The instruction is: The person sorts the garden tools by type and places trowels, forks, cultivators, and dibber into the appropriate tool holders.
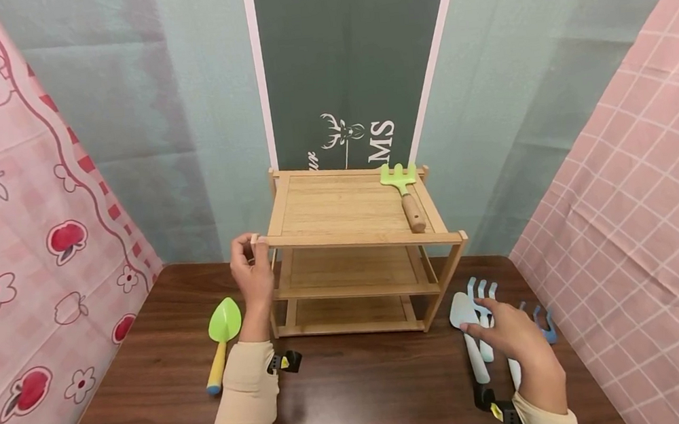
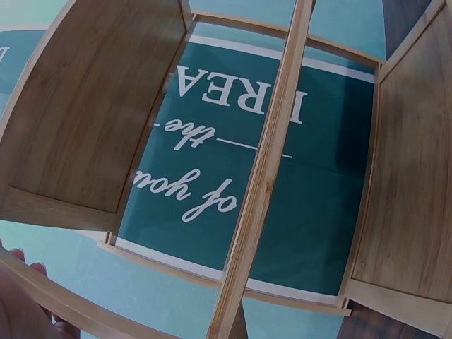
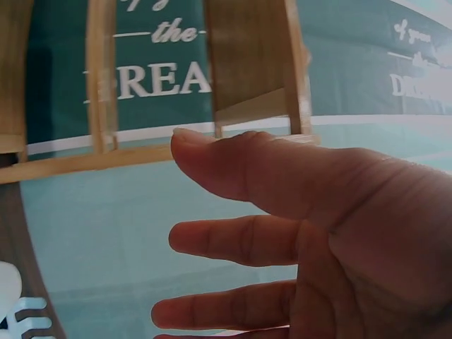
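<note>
A three-tier wooden shelf point(image 1: 348, 242) stands at the back of the table. My left hand point(image 1: 251, 269) grips its front left top corner; in the left wrist view only part of that hand point(image 2: 25, 304) shows, at the lower left. On the top board lies a green hand rake point(image 1: 401, 189) with a wooden handle. My right hand point(image 1: 513, 332) hovers over the tools on the right, fingers extended and holding nothing. Below it are a pale blue trowel point(image 1: 463, 313) and a pale blue hand rake point(image 1: 486, 348). A darker blue hand rake point(image 1: 547, 332) is partly hidden behind the hand.
Left of the shelf, a green trowel point(image 1: 224, 322) with a yellow handle lies on the dark wooden table point(image 1: 358, 401). Pink patterned cloth point(image 1: 32, 269) hangs at the left, pink checked cloth point(image 1: 634, 211) at the right. A green curtain point(image 1: 354, 47) hangs behind the shelf.
</note>
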The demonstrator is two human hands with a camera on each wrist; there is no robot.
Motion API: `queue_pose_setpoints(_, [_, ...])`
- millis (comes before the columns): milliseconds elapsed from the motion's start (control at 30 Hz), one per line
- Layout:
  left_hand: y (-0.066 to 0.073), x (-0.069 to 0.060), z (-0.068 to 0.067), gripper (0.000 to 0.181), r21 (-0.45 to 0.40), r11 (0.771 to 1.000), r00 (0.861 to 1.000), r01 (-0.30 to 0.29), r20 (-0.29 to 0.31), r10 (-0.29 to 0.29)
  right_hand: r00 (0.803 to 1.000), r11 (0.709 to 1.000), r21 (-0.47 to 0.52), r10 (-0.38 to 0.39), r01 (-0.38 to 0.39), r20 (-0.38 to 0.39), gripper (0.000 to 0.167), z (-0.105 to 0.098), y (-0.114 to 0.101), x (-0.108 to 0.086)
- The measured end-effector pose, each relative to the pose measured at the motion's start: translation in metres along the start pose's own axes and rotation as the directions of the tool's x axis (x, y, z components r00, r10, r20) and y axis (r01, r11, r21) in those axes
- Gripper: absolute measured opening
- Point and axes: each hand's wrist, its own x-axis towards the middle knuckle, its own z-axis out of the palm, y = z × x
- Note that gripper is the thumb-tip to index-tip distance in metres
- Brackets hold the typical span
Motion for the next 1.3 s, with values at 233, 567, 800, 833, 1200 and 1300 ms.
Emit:
queue_pose_setpoints(233, [0.000,0.001,0.000,0.019,0.002,1.000,1.000,0.008,0.000,-0.008,0.999,1.000,0.002,0.023,-0.023,0.025,0.074,0.014,0.013,0.000])
queue_pose_setpoints(567, [0.000,0.000,-0.001,0.019,-0.001,1.000,1.000,0.015,0.003,-0.015,0.995,0.997,0.014,0.069,-0.070,0.068,0.070,0.033,0.030,0.000])
queue_pose_setpoints(800, [0.001,-0.001,0.000,0.018,0.001,1.000,1.000,0.002,0.001,-0.002,0.995,0.995,0.018,0.096,-0.097,0.023,0.070,0.051,0.043,-0.002])
queue_pose_setpoints(833, [0.001,-0.001,0.000,0.018,-0.001,1.000,1.000,0.001,0.002,-0.001,0.995,0.995,0.016,0.095,-0.095,0.012,0.069,0.053,0.045,-0.003])
queue_pose_setpoints(1200, [0.001,0.000,0.000,0.018,-0.002,1.000,1.000,-0.001,-0.001,0.001,0.978,0.969,0.168,0.195,-0.181,-0.073,0.061,0.088,0.065,-0.005])
queue_pose_setpoints(1300, [0.001,0.000,0.000,0.018,-0.008,1.000,1.000,0.003,0.000,-0.003,0.960,0.949,0.232,0.247,-0.212,-0.134,0.051,0.099,0.064,-0.004])
